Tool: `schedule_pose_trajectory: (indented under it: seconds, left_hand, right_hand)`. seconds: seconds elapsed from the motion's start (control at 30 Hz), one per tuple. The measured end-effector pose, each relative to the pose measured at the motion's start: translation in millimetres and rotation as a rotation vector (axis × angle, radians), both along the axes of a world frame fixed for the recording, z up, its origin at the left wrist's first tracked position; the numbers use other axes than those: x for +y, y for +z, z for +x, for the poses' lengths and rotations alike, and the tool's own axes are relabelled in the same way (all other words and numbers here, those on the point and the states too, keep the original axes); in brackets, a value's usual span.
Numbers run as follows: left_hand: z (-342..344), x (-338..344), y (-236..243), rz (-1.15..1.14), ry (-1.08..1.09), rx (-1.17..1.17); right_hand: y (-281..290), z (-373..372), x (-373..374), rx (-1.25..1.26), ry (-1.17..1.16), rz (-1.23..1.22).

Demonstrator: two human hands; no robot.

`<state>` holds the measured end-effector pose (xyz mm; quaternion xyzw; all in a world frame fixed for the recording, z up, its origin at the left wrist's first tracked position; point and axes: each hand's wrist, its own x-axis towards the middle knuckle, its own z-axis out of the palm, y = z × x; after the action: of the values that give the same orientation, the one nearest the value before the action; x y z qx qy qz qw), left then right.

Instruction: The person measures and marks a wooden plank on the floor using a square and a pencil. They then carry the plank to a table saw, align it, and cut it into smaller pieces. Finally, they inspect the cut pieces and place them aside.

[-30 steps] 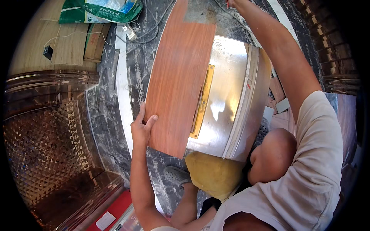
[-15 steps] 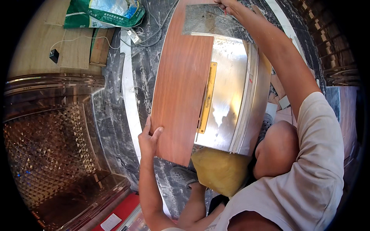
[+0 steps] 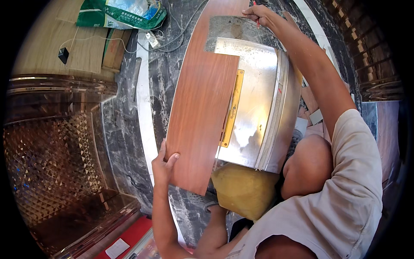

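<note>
A notched wood-grain board (image 3: 194, 112) lies lengthwise over the left side of a shiny metal block (image 3: 248, 99); a yellow bar (image 3: 234, 105) shows along its edge. My left hand (image 3: 164, 166) grips the board's lower left edge, thumb on top. My right hand (image 3: 261, 16) is at the board's narrow far end, fingers closed on a thin red pencil (image 3: 257, 22) and touching that end. A yellow lumpy bundle (image 3: 241, 192) sits under the metal block's near end, beside my bent right knee.
A green plastic bag (image 3: 95, 15), a power strip (image 3: 153, 39) and grey cords lie at upper left on wooden panels and dark marble floor. A faceted mirrored panel (image 3: 56, 168) stands left. Wood offcuts (image 3: 310, 99) lie right of the block. A red surface (image 3: 129, 231) is at lower left.
The board has slid toward me, baring more of the metal at its far end. Both hands have moved down with it, and the right hand and pencil show more fully.
</note>
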<state>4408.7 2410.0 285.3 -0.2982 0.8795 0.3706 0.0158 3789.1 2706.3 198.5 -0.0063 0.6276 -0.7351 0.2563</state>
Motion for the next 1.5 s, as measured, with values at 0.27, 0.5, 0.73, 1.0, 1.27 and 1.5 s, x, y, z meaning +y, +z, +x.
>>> schedule_pose_trajectory:
  seconds: [0.27, 0.5, 0.73, 1.0, 1.27, 1.5]
  left_hand:
    - [6.0, 5.5, 6.5, 0.032, -0.029, -0.002]
    - [25.0, 8.8, 16.4, 0.042, 0.008, -0.107]
    - [53.5, 7.0, 20.7, 0.043, 0.019, -0.098]
    - [67.7, 1.2, 10.5, 0.006, -0.012, -0.083]
    - [81.6, -3.2, 7.4, -0.018, -0.018, -0.033]
    - [97.0, -1.1, 15.9, -0.043, -0.016, -0.045]
  right_hand:
    - [22.2, 4.6, 26.7, -0.077, 0.080, 0.069]
    - [16.6, 7.7, 32.2, -0.084, 0.222, 0.202]
    - [44.9, 46.2, 13.3, -0.068, 0.219, 0.343]
    - [39.3, 52.0, 23.6, -0.029, 0.256, 0.364]
    - [35.6, 57.5, 21.9, -0.016, 0.275, 0.426]
    - [49.1, 69.6, 14.9, 0.071, 0.357, 0.551]
